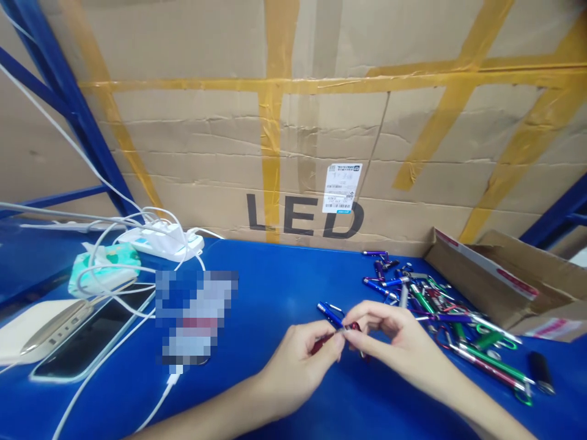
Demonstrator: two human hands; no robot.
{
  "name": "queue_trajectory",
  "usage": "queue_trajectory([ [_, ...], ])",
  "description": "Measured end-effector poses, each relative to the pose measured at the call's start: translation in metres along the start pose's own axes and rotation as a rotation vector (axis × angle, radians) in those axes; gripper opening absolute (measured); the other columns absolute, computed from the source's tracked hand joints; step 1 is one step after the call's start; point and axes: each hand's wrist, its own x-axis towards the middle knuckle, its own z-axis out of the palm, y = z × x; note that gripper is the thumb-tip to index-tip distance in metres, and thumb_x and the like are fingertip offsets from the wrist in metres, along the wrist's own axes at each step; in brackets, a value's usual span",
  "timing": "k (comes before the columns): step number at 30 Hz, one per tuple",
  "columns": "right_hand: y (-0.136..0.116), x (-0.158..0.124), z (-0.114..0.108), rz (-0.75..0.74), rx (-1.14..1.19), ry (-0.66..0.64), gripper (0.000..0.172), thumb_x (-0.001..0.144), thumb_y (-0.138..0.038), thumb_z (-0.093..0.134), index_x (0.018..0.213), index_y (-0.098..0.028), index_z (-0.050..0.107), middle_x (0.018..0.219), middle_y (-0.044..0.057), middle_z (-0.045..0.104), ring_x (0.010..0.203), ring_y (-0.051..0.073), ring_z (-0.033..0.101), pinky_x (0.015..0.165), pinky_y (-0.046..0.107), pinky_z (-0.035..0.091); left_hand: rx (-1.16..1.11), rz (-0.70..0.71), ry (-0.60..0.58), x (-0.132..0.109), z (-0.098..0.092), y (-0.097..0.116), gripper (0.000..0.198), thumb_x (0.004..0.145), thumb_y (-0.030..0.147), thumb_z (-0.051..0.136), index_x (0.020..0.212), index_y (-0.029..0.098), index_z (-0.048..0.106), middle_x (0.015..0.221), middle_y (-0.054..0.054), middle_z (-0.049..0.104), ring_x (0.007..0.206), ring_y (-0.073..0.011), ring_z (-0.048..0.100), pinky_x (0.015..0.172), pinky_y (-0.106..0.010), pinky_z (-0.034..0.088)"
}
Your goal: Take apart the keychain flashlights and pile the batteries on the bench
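Note:
My left hand [305, 354] is closed around a small dark red metal tube [321, 344], which looks like a keychain flashlight and is mostly hidden by my fingers. At its other end my right hand [389, 333] pinches a dark red end part [354, 328]; whether the two parts are joined cannot be seen. Just behind my fingertips a blue metal tube [328, 313] with a silver clip lies on the blue table [261, 281]. To the right of my right hand spreads a pile of similar tubes in green, purple, blue and red [452, 318], with small carabiners among them.
An open cardboard box [486, 269] stands at the right. A black cylinder [541, 371] lies near it. Left are a pixelated phone [197, 324] on a cable, a dark phone [96, 336], a white device [46, 330], a tissue pack [103, 269] and a power strip [169, 241]. A large LED carton [206, 153] stands behind.

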Motion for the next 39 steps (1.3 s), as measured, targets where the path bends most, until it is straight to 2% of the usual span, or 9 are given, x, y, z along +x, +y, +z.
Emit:
queue_trajectory([
  [5, 0.000, 0.001, 0.004, -0.005, 0.042, 0.056, 0.026, 0.076, -0.037, 0.064, 0.090, -0.016, 0.068, 0.077, 0.005, 0.069, 0.068, 0.014, 0.062, 0.063, 0.023, 0.050, 0.412, 0.061, 0.136, -0.002, -0.004, -0.003, 0.018, 0.083, 0.035, 0.047, 0.082, 0.021, 0.058, 0.051, 0.007, 0.039, 0.044, -0.0088, 0.034, 0.046, -0.021, 0.024],
  [8, 0.003, 0.001, 0.003, -0.015, 0.081, 0.062, 0.029, 0.076, -0.038, 0.065, 0.095, -0.017, 0.069, 0.086, 0.007, 0.070, 0.078, 0.017, 0.065, 0.072, 0.027, 0.052, 0.500, 0.123, 0.170, -0.003, -0.002, -0.006, 0.013, 0.082, 0.031, 0.048, 0.088, 0.022, 0.055, 0.055, 0.006, 0.044, 0.045, -0.0099, 0.039, 0.047, -0.020, 0.028],
  [14, 0.011, 0.003, 0.001, 0.018, 0.171, 0.061, 0.033, 0.073, -0.040, 0.067, 0.098, -0.018, 0.070, 0.084, 0.007, 0.071, 0.076, 0.017, 0.065, 0.071, 0.028, 0.053, 0.329, 0.034, 0.084, -0.006, 0.001, -0.001, 0.016, 0.087, 0.031, 0.041, 0.093, 0.023, 0.053, 0.055, 0.007, 0.042, 0.044, -0.0089, 0.037, 0.045, -0.019, 0.026],
  [19, 0.017, 0.003, 0.004, 0.053, 0.215, 0.058, 0.031, 0.070, -0.038, 0.070, 0.093, -0.017, 0.072, 0.075, 0.006, 0.069, 0.068, 0.014, 0.062, 0.063, 0.024, 0.051, 0.331, 0.019, 0.122, -0.006, -0.001, -0.002, 0.028, 0.091, 0.035, 0.033, 0.085, 0.022, 0.056, 0.052, 0.007, 0.039, 0.045, -0.0095, 0.036, 0.048, -0.021, 0.025],
  [23, 0.012, 0.003, 0.006, 0.080, 0.230, 0.063, 0.030, 0.066, -0.039, 0.073, 0.087, -0.018, 0.073, 0.076, 0.006, 0.069, 0.070, 0.015, 0.063, 0.066, 0.026, 0.052, 0.289, -0.011, 0.090, -0.006, -0.003, -0.003, 0.029, 0.091, 0.037, 0.033, 0.080, 0.021, 0.055, 0.052, 0.007, 0.037, 0.046, -0.0093, 0.033, 0.048, -0.022, 0.023],
  [27, 0.007, 0.002, 0.005, -0.019, 0.184, 0.051, 0.021, 0.070, -0.036, 0.071, 0.084, -0.020, 0.074, 0.079, 0.005, 0.068, 0.074, 0.016, 0.063, 0.072, 0.027, 0.051, 0.150, -0.014, 0.063, -0.005, -0.002, -0.001, 0.032, 0.090, 0.037, 0.034, 0.068, 0.018, 0.046, 0.053, 0.006, 0.033, 0.048, -0.0087, 0.029, 0.048, -0.022, 0.021],
  [31, 0.010, 0.001, -0.001, -0.165, 0.074, 0.035, 0.012, 0.077, -0.028, 0.066, 0.083, -0.021, 0.073, 0.077, 0.004, 0.067, 0.073, 0.015, 0.062, 0.072, 0.027, 0.049, -0.171, -0.072, -0.021, -0.001, -0.001, 0.000, 0.037, 0.087, 0.045, 0.036, 0.066, 0.017, 0.045, 0.044, 0.008, 0.027, 0.043, -0.0079, 0.022, 0.044, -0.022, 0.017],
  [34, 0.012, 0.002, -0.004, -0.237, 0.021, 0.024, 0.010, 0.079, -0.025, 0.064, 0.082, -0.021, 0.072, 0.082, 0.004, 0.068, 0.079, 0.016, 0.063, 0.077, 0.028, 0.049, -0.354, -0.179, -0.101, 0.000, -0.002, 0.002, 0.039, 0.084, 0.050, 0.040, 0.064, 0.017, 0.044, 0.039, 0.010, 0.023, 0.038, -0.0065, 0.016, 0.041, -0.022, 0.012],
  [39, 0.008, 0.002, -0.004, -0.209, 0.008, -0.059, 0.024, 0.082, -0.030, 0.060, 0.104, -0.022, 0.064, 0.112, 0.008, 0.060, 0.105, 0.020, 0.056, 0.090, 0.033, 0.045, -0.354, -0.142, -0.027, 0.000, -0.001, 0.003, 0.041, 0.082, 0.052, 0.044, 0.063, 0.016, 0.046, 0.040, 0.010, 0.023, 0.039, -0.0059, 0.013, 0.040, -0.023, 0.010],
])
